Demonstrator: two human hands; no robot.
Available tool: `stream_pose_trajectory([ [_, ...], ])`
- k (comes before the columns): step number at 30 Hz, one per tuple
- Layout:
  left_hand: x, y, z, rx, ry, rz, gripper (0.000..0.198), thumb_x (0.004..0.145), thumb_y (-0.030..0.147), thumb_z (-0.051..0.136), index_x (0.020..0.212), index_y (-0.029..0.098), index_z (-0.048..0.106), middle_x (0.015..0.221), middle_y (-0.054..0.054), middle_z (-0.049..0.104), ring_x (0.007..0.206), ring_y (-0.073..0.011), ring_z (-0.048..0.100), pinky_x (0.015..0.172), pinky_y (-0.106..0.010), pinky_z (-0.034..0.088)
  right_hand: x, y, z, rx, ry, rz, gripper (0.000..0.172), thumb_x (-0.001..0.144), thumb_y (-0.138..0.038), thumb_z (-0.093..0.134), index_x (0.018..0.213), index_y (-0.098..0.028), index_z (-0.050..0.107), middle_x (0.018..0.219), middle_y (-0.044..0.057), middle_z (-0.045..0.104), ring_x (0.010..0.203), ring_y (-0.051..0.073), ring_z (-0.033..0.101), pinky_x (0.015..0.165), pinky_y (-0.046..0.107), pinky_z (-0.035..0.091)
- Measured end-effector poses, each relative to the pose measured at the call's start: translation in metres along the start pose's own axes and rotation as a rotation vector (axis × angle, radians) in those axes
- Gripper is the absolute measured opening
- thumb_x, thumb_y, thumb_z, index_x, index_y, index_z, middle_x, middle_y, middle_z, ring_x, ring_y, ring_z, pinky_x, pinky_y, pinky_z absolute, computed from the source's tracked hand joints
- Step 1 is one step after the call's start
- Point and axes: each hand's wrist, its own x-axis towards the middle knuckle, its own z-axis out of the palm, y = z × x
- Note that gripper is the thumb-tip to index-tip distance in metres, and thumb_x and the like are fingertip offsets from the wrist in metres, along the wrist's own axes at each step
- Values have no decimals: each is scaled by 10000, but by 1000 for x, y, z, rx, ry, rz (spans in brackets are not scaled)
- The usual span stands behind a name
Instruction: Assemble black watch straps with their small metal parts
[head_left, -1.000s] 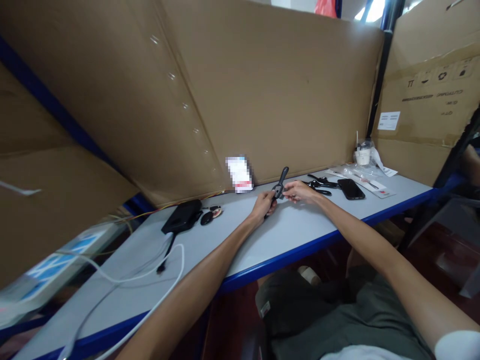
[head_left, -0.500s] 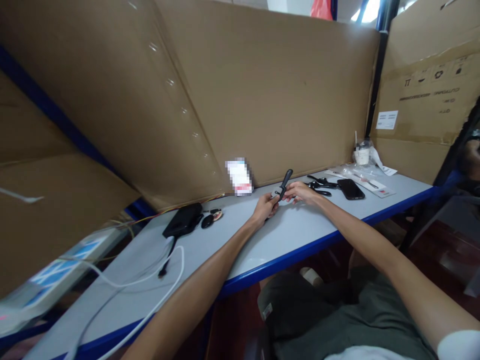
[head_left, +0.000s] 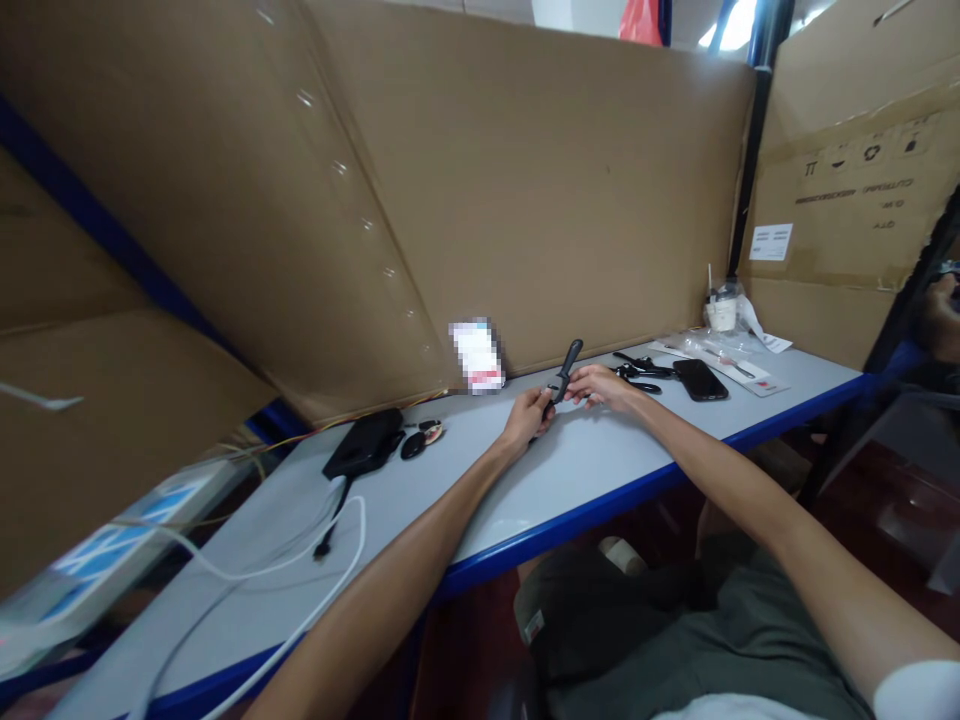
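Observation:
A black hand tool (head_left: 572, 357), its rounded handle pointing up and to the right, is held above the grey tabletop (head_left: 570, 470). My left hand (head_left: 528, 416) is closed round its lower part. The fingers of my right hand (head_left: 597, 385) are bent against the tool's middle, with the thumb side toward it; a small part between the fingers is too small to make out. Just right of my right hand lie black-handled pliers-like tools (head_left: 643, 370), and beside them a dark phone (head_left: 700, 380).
A lit, blurred screen (head_left: 479, 355) leans on the cardboard wall (head_left: 570, 180). On the left are a black case (head_left: 365, 443), keys (head_left: 414, 444) and white cables (head_left: 360, 530). Clear packaging (head_left: 731, 361) and a cup (head_left: 722, 312) stand at the right. A person's arm (head_left: 941, 305) shows far right.
The black tool has turned slightly between my hands, and my left fingers have shifted a little along it. The whole view has moved slightly.

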Motion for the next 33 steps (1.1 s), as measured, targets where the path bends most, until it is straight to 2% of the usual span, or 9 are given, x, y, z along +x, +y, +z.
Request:
stream_pose_trajectory([
  [13,3,-3,-1,-2,-35,10,329,952,420,680,807,203,480,558,63,497,349,-40,333,351,-165,170,-4,-4,1,-15,14,-13,103,859,-117,729,829,-147,635,788,55,763,611,107,651,497,179,459],
  [18,4,-4,-1,-12,-19,-5,308,963,377,658,798,208,460,555,65,490,351,-43,323,358,-170,160,-5,-6,3,-50,36,-18,67,900,-116,651,836,-135,648,788,58,749,585,99,617,477,184,425],
  [20,4,-3,-1,-28,4,-18,314,957,372,664,795,211,449,555,67,483,353,-43,319,359,-171,155,-3,-4,2,-98,84,-38,66,920,-141,626,862,-135,656,787,56,746,569,96,600,480,185,406],
  [23,4,-1,-1,-59,34,-32,314,957,354,663,795,215,433,556,71,477,358,-43,321,362,-169,157,1,-4,-4,-377,307,-125,100,941,-172,600,931,-147,696,766,40,741,567,104,586,527,191,404],
  [25,4,0,-1,-68,44,-37,295,971,335,638,796,214,433,554,70,478,360,-43,324,363,-169,161,1,-6,-11,-695,479,-195,141,940,-179,603,956,-166,742,816,49,763,668,131,641,606,200,426],
  [27,3,1,-1,-65,49,-48,278,982,316,616,795,213,438,546,70,475,358,-44,322,363,-172,156,-2,-10,-18,-963,566,-206,173,929,-175,613,968,-188,782,911,68,789,805,160,690,668,211,427],
  [30,2,1,0,-57,38,-63,270,974,311,619,795,212,443,539,72,467,352,-43,311,362,-177,140,-10,-18,-25,-1147,499,-104,204,917,-160,615,972,-188,809,929,82,795,838,168,703,658,224,395],
  [33,2,0,-1,-51,16,-49,267,956,328,642,809,212,451,540,77,462,351,-43,305,365,-179,137,-19,-22,-29,-1174,285,35,167,908,-268,685,949,-168,812,810,66,771,717,152,677,614,227,377],
])
